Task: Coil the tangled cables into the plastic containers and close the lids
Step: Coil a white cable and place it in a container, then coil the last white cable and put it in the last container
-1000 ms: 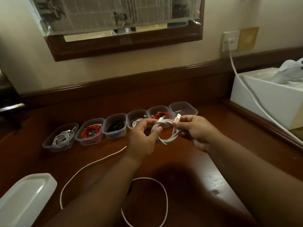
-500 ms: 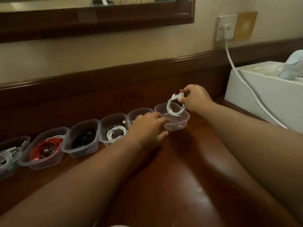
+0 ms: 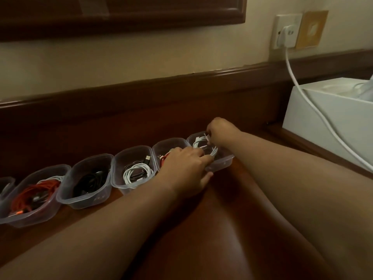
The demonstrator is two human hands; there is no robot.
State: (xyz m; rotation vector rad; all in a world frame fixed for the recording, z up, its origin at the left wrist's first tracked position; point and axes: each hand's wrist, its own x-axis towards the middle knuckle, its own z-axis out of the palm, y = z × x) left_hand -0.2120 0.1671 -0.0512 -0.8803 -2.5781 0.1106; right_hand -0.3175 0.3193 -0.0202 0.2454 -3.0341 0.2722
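Note:
Several clear plastic containers stand in a row along the back of the dark wooden desk. The rightmost container [image 3: 221, 161] holds a coiled white cable [image 3: 203, 147]. My right hand [image 3: 219, 130] pinches the cable's plug end over that container. My left hand [image 3: 186, 170] grips the container's near rim, its fingertips touching the coil. The container [image 3: 161, 146] next to it on the left holds a red cable, partly hidden by my left hand. Further left are a white coil [image 3: 136, 174], a black cable [image 3: 89, 181] and a red-orange cable [image 3: 34, 194], each in its own container. No lids are in view.
A white box [image 3: 314, 122] stands on a raised ledge at the right. A white power cord [image 3: 314, 110] runs across the white box from a wall socket [image 3: 285, 30]. A wooden rail lines the wall behind the containers. A dark wooden frame [image 3: 141, 19] hangs above.
My right hand has lowered the white coil from above the rightmost container into it. My left hand has moved right onto that container's rim. The camera has tilted down and closer.

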